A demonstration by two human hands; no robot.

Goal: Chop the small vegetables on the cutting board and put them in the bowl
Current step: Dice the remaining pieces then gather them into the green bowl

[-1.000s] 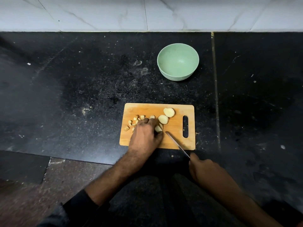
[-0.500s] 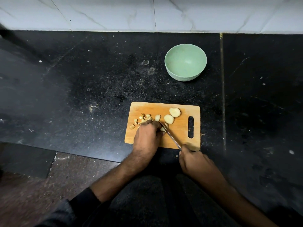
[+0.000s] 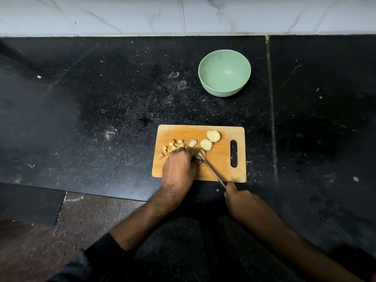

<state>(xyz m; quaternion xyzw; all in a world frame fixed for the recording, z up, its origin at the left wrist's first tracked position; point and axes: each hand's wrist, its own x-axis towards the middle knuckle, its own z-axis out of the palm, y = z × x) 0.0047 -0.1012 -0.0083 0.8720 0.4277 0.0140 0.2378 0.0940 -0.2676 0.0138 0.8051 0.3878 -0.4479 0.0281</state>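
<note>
A wooden cutting board lies on the black stone floor. On it are two pale round vegetable slices, a smaller slice and several small chopped bits at the left. My left hand holds down a vegetable piece with curled fingers. My right hand grips the handle of a knife, whose blade tip meets that piece. The green bowl stands beyond the board and holds nothing.
The black floor is speckled with crumbs and dust. A white marble step runs along the far edge. A brown tile patch lies at the lower left. My dark-clothed legs fill the bottom centre.
My right hand has brought the knife forward and left, so the blade now reaches the piece under my left fingers. The view shifted slightly.
</note>
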